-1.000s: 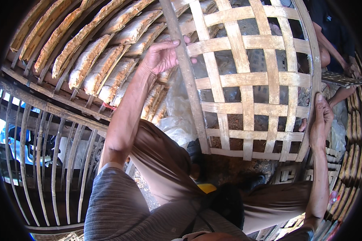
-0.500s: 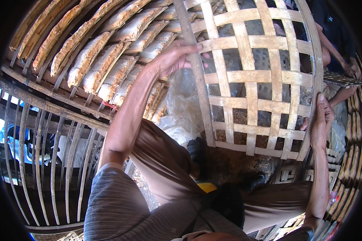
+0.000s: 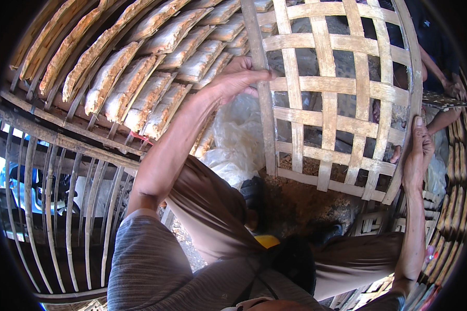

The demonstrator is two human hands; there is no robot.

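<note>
A large panel of woven flat bamboo strips (image 3: pixel 329 116), framed by side rails, hangs tilted in front of me over the ground. My left hand (image 3: pixel 237 80) is closed on its left rail, thumb laid across the front and the other fingers partly hidden behind. Lower down on the opposite side, my right hand (image 3: pixel 419 147) grips the right rail, its thumb pointing up along the wood. Through the square gaps in the weave, clear plastic sheeting and brown ground show.
Rows of split pieces with rough orange-white edges (image 3: pixel 132 85) lie on a slatted rack at left. Below is a slatted rail fence (image 3: pixel 72 207). Crumpled clear plastic (image 3: pixel 236 137) lies beyond my knees. Another person's hand (image 3: pixel 456 88) holds a dark flat piece at far right, near stacked bamboo (image 3: pixel 454 207).
The woven panel has shifted slightly right and upward at its lower end, tilting a little. My left hand has moved right with its rail; my right hand stays nearly in place.
</note>
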